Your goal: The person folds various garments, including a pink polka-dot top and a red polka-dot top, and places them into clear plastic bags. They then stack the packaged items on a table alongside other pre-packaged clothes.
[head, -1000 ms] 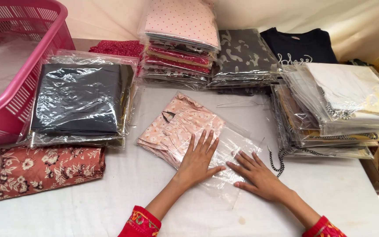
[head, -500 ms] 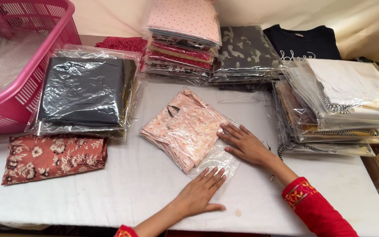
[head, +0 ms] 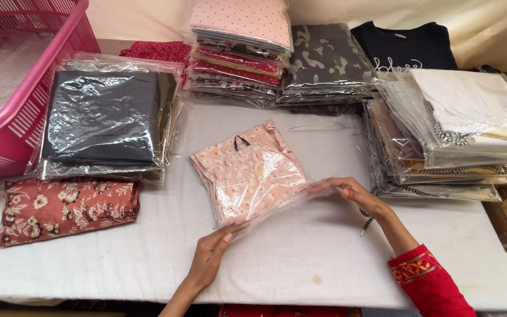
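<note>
Pink folded garment (head: 246,171) in a clear plastic bag (head: 277,205), lying at the centre of the white-clothed table (head: 118,258): bagging stage, the open flap apparently being closed. Sealing would likely call for an even fold along the glossy, crinkled film. Left hand (head: 209,258) pinches the flap's near corner between thumb and fingertips; right hand (head: 353,194) pinches the far corner, fingers lightly curled. Soft, rectangular, small-printed fabric.
</note>
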